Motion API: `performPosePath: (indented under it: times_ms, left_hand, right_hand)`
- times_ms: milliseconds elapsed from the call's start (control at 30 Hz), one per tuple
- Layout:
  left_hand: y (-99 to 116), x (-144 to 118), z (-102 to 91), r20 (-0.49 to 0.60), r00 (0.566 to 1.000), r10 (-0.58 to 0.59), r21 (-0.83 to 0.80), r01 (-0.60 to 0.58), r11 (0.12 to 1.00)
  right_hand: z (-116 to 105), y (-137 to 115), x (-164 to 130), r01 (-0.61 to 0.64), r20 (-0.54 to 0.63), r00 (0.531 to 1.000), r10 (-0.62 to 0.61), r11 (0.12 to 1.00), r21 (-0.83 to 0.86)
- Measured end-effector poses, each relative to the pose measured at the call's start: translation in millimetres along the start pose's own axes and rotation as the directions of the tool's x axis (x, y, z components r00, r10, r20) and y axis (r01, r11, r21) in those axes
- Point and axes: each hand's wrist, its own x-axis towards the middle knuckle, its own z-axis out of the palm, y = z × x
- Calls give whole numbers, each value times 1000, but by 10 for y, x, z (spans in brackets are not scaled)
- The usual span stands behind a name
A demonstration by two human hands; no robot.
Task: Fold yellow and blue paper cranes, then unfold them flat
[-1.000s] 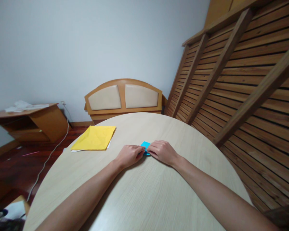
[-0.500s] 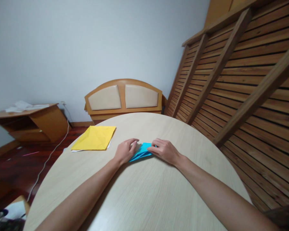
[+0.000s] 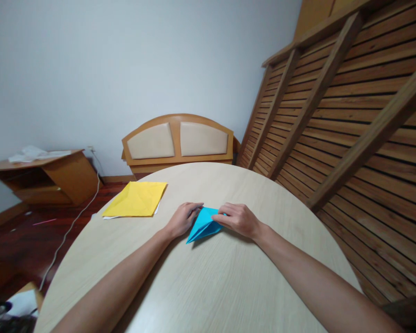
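Note:
A folded piece of blue paper (image 3: 201, 224) lies on the round light-wood table (image 3: 211, 286), its pointed tip raised toward me. My left hand (image 3: 182, 218) rests at the paper's left edge, fingertips touching its upper corner. My right hand (image 3: 238, 218) pinches the paper's right corner between thumb and fingers. Both forearms stretch across the tabletop.
A stack of yellow paper sheets (image 3: 136, 199) lies on the table to the left. Behind the table stands a wooden headboard (image 3: 177, 141) against the wall. A slatted wooden frame (image 3: 343, 115) leans at the right, a low wooden cabinet (image 3: 41, 175) at the left.
The blue paper was almost hidden under both hands a second ago. It has since been opened out and its pointed end has lifted toward me, while my left hand slid left.

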Motion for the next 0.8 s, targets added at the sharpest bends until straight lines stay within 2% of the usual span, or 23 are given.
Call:
performPosePath:
  times_ms: [133, 300, 533, 800]
  left_hand:
    - [-15, 0, -2, 9, 1000, 7, -12, -6, 1000]
    - [40, -7, -42, -19, 999, -29, -129, 27, 991]
    - [134, -16, -87, -12, 1000, -19, -258, 15, 966]
    - [183, -12, -118, -54, 997, -60, -342, 38, 939]
  right_hand:
    - [0, -3, -4, 3, -34, 999, -2, 999, 33]
    - [-34, -17, 9, -22, -49, 998, 25, 998, 59]
    - [-52, -2, 3, -38, -157, 986, 56, 993, 112]
    - [-18, 13, 31, -80, -306, 934, 186, 941, 329]
